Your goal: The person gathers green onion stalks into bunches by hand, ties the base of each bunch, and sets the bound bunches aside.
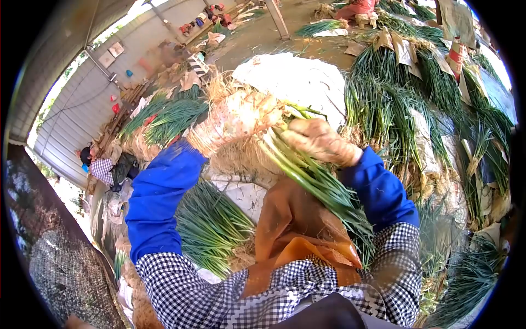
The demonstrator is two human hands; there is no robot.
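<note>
A bunch of green onions (307, 172) hangs slantwise in front of me, its pale stems at the upper left and its dark leaves over my lap. My right hand (320, 141) is closed around the stems. My left hand (241, 118), washed out by strong light, meets the pale ends of the onions with its fingers curled in. Glare blurs its outline against the dry roots behind. An orange-brown apron (290, 214) covers my lap under the leaves. Another heap of green onions (211, 225) lies by my left side.
A bright white sack (296, 77) lies just beyond my hands. Many onion bundles (383, 104) cover the right side, with more bundles (170, 118) at the left. Another person (107, 167) sits at the far left near the wall. A post (276, 19) stands behind.
</note>
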